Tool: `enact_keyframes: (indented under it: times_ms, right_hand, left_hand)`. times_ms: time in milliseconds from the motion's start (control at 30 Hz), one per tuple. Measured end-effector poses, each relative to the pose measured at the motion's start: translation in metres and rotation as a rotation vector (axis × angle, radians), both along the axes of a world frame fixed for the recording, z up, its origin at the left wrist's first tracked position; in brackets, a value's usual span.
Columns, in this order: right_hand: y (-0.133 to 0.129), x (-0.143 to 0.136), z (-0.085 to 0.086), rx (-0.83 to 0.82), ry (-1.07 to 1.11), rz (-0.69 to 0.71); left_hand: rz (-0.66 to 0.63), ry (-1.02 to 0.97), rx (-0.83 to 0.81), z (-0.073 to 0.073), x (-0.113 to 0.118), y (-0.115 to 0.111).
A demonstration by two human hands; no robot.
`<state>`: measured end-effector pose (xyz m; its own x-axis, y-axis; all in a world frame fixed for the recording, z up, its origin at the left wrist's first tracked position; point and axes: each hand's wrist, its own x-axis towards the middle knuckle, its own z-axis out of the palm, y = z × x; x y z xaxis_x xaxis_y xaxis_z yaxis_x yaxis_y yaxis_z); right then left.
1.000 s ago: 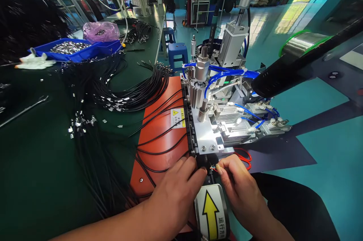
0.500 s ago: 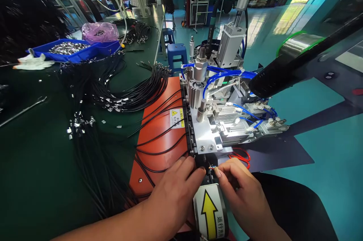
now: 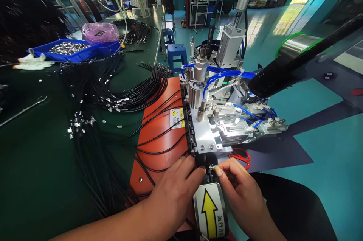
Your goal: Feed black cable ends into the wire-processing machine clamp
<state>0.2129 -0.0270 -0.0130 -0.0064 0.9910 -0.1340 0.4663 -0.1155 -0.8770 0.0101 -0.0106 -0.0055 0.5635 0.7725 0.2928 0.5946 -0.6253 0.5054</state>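
Observation:
My left hand [image 3: 177, 184] is closed at the near end of the machine's dark track, thumb and fingers bent inward. Whatever lies between its fingertips is hidden; black cables [image 3: 161, 153] run over the orange plate [image 3: 163, 163] towards it. Thumb and forefinger of my right hand [image 3: 241, 186] pinch thin coloured wires [image 3: 212, 167], whose tips point left towards my left thumb. Just beyond both hands stands the metal machine [image 3: 205, 133] with its cylinders and blue air tubes. Below the fingers is a white plate with a yellow arrow [image 3: 209, 210].
Bundles of black cables [image 3: 136, 95] with metal ends lie on the dark green table [image 3: 36, 165]. A blue tray [image 3: 68, 53] of small metal parts stands farther back. Red-handled scissors [image 3: 241, 156] lie right of the machine. A solder spool [image 3: 302, 46] hangs at upper right.
My right fingers and the coloured wires have shifted very slightly. My left hand stays in place.

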Motion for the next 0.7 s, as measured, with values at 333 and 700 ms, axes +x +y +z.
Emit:
enact_keyframes:
  times_ms: [333, 700]
  right_hand:
    - [0.013, 0.011, 0.013, 0.198, -0.103, 0.228]
    - [0.015, 0.011, 0.014, 0.224, -0.198, 0.317]
  left_hand:
    - [-0.013, 0.007, -0.026, -0.002, -0.001, 0.000]
    - [-0.019, 0.032, -0.044, 0.003, 0.000, 0.000]
